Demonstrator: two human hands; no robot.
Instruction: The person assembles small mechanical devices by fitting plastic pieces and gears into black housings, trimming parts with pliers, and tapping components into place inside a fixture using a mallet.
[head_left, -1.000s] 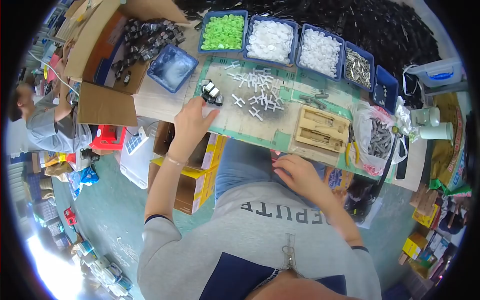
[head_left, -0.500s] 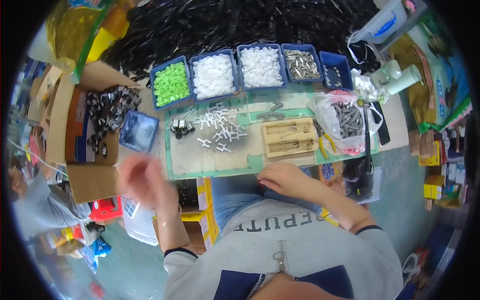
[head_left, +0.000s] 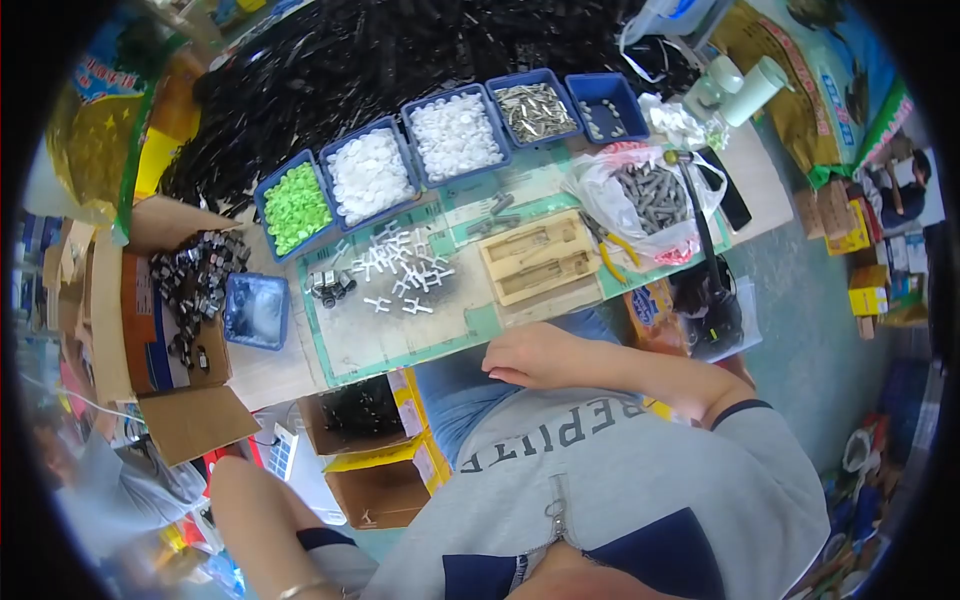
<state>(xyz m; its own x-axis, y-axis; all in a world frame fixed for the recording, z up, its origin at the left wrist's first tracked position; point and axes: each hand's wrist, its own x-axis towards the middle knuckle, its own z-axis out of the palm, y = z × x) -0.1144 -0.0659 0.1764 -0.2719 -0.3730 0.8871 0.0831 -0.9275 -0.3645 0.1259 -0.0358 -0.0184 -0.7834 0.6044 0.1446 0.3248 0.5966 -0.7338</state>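
Observation:
My right hand point(head_left: 528, 357) rests over my lap at the table's front edge, its fingers curled under and the palm hidden. My left forearm point(head_left: 255, 520) is bent back toward me at the lower left, and the hand itself lies outside the picture. In front of my right hand is a pale wooden fixture point(head_left: 540, 258) with two long slots. To its left lie a pile of whitish Y-shaped plastic pieces point(head_left: 405, 265) and a few shiny metal-and-black pieces point(head_left: 330, 287). Pliers with yellow handles point(head_left: 622, 250) lie to the fixture's right.
Blue bins hold green pieces point(head_left: 295, 208), white pieces point(head_left: 370, 172), more white pieces point(head_left: 455, 137) and metal pins point(head_left: 535, 110). A plastic bag point(head_left: 650, 195) of grey pieces sits at the right, near a phone point(head_left: 728, 190). A cardboard box point(head_left: 195, 425) stands left, beside a blue tray point(head_left: 257, 312).
My left hand has swung down and back out of view from beside the table. The camera view has tilted and shifted; my right hand stays at the table's edge.

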